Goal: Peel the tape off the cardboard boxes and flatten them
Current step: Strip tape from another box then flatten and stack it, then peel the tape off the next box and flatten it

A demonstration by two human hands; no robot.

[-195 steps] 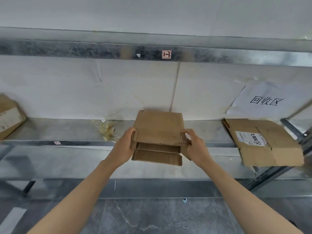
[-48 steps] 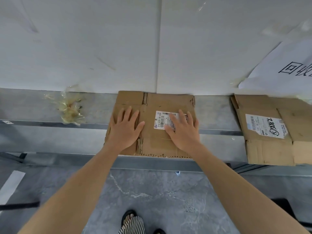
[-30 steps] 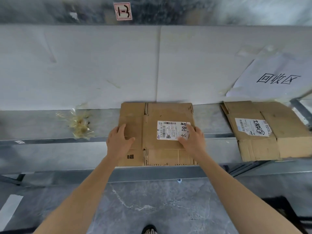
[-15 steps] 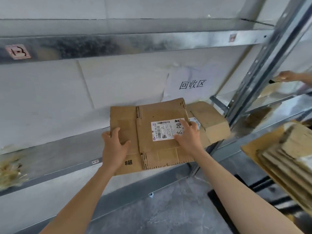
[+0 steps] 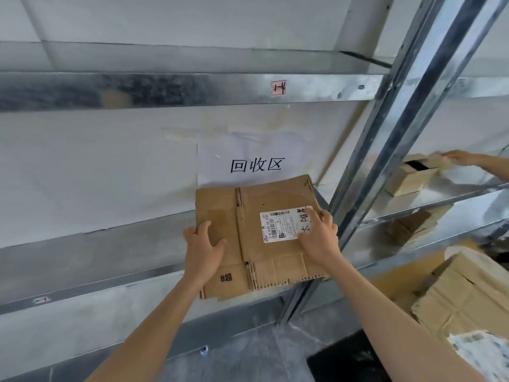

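Note:
A flattened brown cardboard box (image 5: 264, 199) with a white shipping label (image 5: 281, 226) is at the right end of the metal shelf (image 5: 96, 260), below a paper sign. Its near edge juts out past the shelf front. My left hand (image 5: 202, 245) holds its left edge, thumb spread on top. My right hand (image 5: 316, 234) holds its right edge, thumb on the label. The other flattened box seen earlier at this spot is hidden under it.
A slanted metal upright (image 5: 385, 166) stands just right of the box. Beyond it, another person's hand (image 5: 462, 158) touches an open carton (image 5: 410, 179) on the neighbouring shelf. A pile of flattened cardboard (image 5: 468, 296) lies at lower right. The paper sign (image 5: 254, 164) hangs on the wall.
The box was folded flat, pressed down on the shelf, then moved right. It now covers the other flattened box below the sign, and my view has turned right with it.

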